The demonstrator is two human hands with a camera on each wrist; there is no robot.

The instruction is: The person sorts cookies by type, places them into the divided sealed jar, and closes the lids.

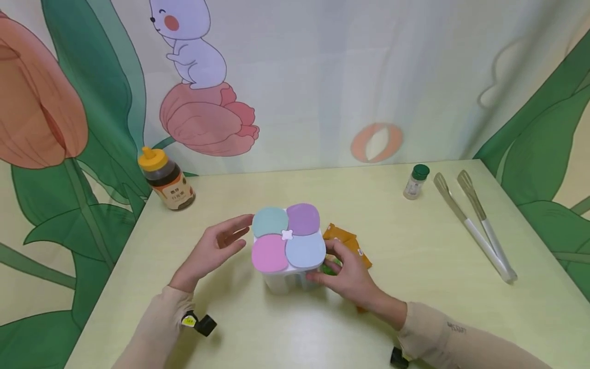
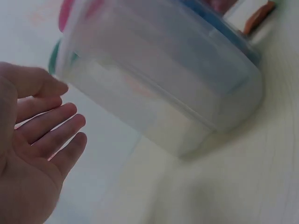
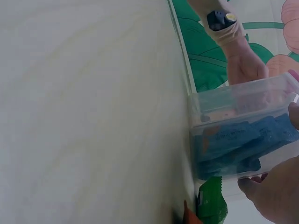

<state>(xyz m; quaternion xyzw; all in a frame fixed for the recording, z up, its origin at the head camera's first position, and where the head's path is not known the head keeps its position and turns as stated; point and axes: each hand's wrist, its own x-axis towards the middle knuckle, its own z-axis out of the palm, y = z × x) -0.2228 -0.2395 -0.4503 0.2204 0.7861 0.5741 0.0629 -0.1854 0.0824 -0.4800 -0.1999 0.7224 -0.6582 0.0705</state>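
A clear plastic storage container [image 1: 288,282] stands on the table in the middle of the head view. Its lid [image 1: 287,234] has four rounded flaps in green, purple, pink and blue. Through its wall, blue packets [image 3: 233,140] show in the right wrist view. My right hand [image 1: 352,274] holds the container's right side just under the lid, thumb toward the front. My left hand [image 1: 216,248] is at the left side with fingers loosely extended, fingertips close to the lid's edge; whether they touch is unclear. A green packet [image 3: 212,200] lies beside the container, partly hidden by my right hand.
Orange packets [image 1: 343,236] lie right of the container. A yellow-capped squeeze bottle [image 1: 168,179] stands at the back left. At the back right are a green-capped shaker [image 1: 416,182] and metal tongs [image 1: 479,228] with pale handles. A printed curtain [image 1: 313,92] hangs behind the table.
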